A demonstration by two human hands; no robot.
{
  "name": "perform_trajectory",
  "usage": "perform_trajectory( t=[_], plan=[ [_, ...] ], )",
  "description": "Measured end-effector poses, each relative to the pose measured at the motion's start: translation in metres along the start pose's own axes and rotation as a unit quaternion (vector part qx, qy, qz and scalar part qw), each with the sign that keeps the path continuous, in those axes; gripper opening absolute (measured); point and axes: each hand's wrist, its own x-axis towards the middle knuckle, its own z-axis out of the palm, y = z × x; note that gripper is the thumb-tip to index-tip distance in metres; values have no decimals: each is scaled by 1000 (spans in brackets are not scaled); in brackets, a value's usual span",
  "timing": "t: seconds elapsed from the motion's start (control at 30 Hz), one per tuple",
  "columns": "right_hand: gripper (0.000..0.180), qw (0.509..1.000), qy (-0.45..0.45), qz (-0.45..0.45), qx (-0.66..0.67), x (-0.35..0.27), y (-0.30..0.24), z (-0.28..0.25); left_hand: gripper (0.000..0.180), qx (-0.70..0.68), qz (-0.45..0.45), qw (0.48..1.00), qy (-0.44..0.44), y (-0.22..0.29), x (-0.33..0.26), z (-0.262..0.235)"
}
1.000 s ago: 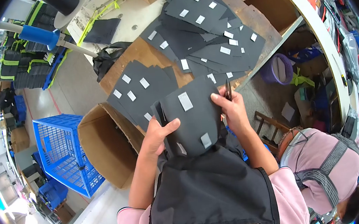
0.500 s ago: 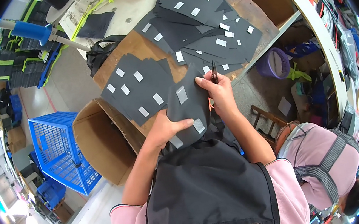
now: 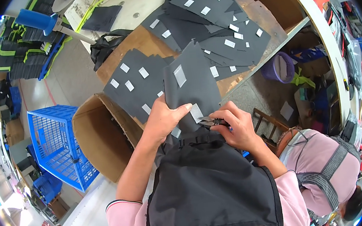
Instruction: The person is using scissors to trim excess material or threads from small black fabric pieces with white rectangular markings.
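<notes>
A dark grey panel (image 3: 199, 80) is held up in front of the wearer's black apron (image 3: 210, 188), its far end overlapping the brown board (image 3: 152, 41) in the view. It is gripped near its left edge by the left hand (image 3: 164, 119), with the thumb laid across its face beside a white label (image 3: 196, 113). A pair of snips (image 3: 216, 121) is held in the closed right hand (image 3: 239, 127), its tips brought to that label's edge; whether the label is pinched between them cannot be told. Another white label (image 3: 179, 76) is carried higher on the panel. Beyond, two piles of similar labelled panels are spread on the board: a smaller pile (image 3: 151, 78) at left and a larger pile (image 3: 190, 31) farther off. At left, a cardboard box (image 3: 101, 142) is placed beside a blue crate (image 3: 62, 144); at right, a purple basket (image 3: 268, 70) and a co-worker in pink (image 3: 315, 154) are seen
</notes>
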Motion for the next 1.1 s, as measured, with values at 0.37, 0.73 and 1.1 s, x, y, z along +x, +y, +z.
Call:
perform_trajectory(
  t=[0.37, 0.73, 1.1],
  plan=[
    [30, 989, 15, -117, -93, 6, 0, -2, 36, 28, 16, 999, -6, 5, -2, 3],
    [25, 999, -11, -40, -18, 14, -8, -9, 40, 75, 18, 997, -8, 10, -4, 4],
    [28, 912, 26, 209, 353, 6, 11, 9, 36, -73, 28, 997, 0, 11, 3, 2]
  ],
)
